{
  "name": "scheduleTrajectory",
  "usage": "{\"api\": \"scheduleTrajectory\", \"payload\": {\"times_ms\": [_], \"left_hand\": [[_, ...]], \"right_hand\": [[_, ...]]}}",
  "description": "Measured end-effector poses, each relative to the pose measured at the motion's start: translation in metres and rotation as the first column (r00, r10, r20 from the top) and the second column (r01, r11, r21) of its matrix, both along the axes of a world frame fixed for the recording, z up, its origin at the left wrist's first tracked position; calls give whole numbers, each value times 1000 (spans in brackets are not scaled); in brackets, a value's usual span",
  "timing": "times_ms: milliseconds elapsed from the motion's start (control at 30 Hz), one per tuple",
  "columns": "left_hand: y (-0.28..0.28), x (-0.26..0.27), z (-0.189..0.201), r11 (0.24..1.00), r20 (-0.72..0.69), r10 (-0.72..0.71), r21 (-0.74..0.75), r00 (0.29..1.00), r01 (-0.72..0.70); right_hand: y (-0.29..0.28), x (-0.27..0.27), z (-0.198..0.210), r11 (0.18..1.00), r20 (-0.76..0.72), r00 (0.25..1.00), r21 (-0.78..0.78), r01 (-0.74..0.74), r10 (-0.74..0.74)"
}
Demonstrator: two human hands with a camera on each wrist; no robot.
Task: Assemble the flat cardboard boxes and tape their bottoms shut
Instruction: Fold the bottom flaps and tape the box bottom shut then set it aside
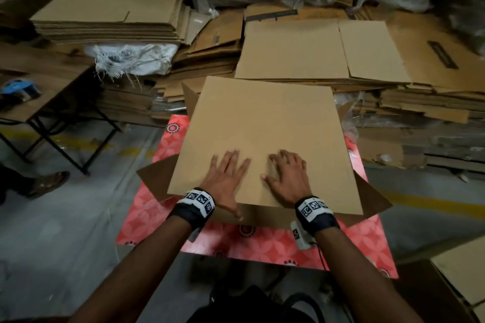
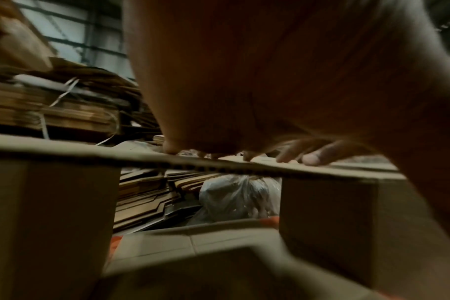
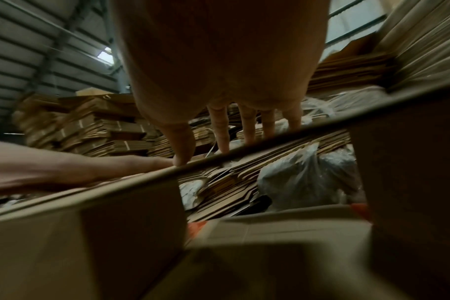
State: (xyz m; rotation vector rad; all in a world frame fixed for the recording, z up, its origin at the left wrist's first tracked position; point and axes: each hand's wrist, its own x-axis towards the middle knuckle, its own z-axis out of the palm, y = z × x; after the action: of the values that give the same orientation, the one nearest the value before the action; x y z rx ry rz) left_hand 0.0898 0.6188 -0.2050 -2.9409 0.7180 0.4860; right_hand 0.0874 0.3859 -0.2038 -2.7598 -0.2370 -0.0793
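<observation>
Pressing down with both hands: my left hand [image 1: 227, 175] and right hand [image 1: 288, 175] lie flat, fingers [image 1: 276, 158] spread, holding nothing, on the box [image 1: 262, 123] under them, on the red surface [image 1: 262, 244].

a low table with a red flower-pattern top [image 1: 162, 207] stands on the grey floor [image 1: 65, 231]. on it lies a brown cardboard box [image 1: 262, 134], its side flaps spread out over the red top. to the left, a folding table [image 1: 52, 97] carries a blue tape dispenser [image 1: 19, 89].
</observation>
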Motion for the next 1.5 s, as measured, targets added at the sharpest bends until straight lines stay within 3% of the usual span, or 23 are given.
{"api": "scheduleTrajectory", "payload": {"times_ms": [300,500,567,633,667,700,733,767,800,833,900,933,1033,1100,1200,1267,1433,1500], "left_hand": [[38,3,17,995,51,74,67,996,-78],[56,6,21,992,28,102,75,994,-104],[63,8,20,995,18,98,34,995,-98],[76,11,23,978,-74,92,-183,993,-104],[85,11,27,898,-141,102,-412,985,-152],[94,10,33,733,-185,131,-643,974,-221],[105,11,37,558,-186,195,-786,963,-265],[115,14,39,457,-157,316,-839,936,-295],[127,20,39,447,-99,454,-834,885,-323],[138,27,35,504,-26,568,-779,822,-373],[155,39,27,613,65,677,-601,733,-513],[159,42,22,626,52,701,-524,711,-578],[157,41,19,632,-22,709,-424,705,-649],[157,46,18,624,15,725,-436,688,-648],[153,55,19,633,-24,689,-466,725,-617],[142,50,33,582,-109,682,-517,723,-627],[133,51,45,352,-255,704,-684,662,-638],[135,54,47,382,-287,652,-675,701,-632]], "right_hand": [[13,-13,-8,947,-205,946,-149,-285,252],[31,-20,-11,930,-164,960,-255,-264,228],[36,-22,-12,932,-154,964,-264,-250,216],[36,-23,-14,930,-138,967,-275,-244,213],[35,-22,-15,929,-127,969,-283,-240,212],[33,-21,-15,928,-117,971,-292,-232,206],[31,-19,-15,929,-111,974,-298,-222,197],[28,-16,-15,930,-105,977,-300,-211,187],[25,-12,-14,932,-100,979,-303,-199,176],[21,-8,-13,933,-99,982,-307,-186,163],[12,1,-10,935,-100,985,-313,-165,140],[7,5,-9,936,-98,986,-313,-159,135],[-3,17,-7,931,-92,985,-325,-168,146],[-4,22,-5,926,-92,984,-334,-176,154],[-5,29,-2,918,-100,982,-350,-186,161],[-7,34,2,916,-100,981,-353,-190,165],[-15,51,16,913,-125,975,-348,-214,182],[-18,59,24,918,-143,971,-325,-228,190]]}}
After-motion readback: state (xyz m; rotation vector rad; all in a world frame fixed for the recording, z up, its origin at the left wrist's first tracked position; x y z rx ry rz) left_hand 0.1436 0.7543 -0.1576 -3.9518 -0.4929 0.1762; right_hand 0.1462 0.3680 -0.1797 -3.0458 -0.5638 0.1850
